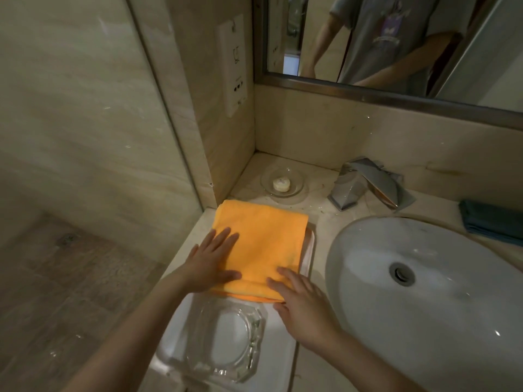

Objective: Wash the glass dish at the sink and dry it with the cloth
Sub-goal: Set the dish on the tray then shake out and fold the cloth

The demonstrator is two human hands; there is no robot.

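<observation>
Both hands are laid flat, fingers straight and spread, on a folded orange cloth (260, 244) at a bathroom worktop (319, 219): the left hand (210, 265) is pressed on the cloth's left near part, the right hand (301, 301) on its near right corner, so neither grip is closed on anything. The glass dish (223, 338), clear and eight-sided, is seen just below the hands, between the two wrists, set in a white tray (283, 360) whose far half is covered by the cloth. To the right of the right hand, the white sink (424, 295) is sunk into the worktop. Beyond the cloth, a small round soap (281, 184) is held in a round glass saucer (294, 176).
</observation>
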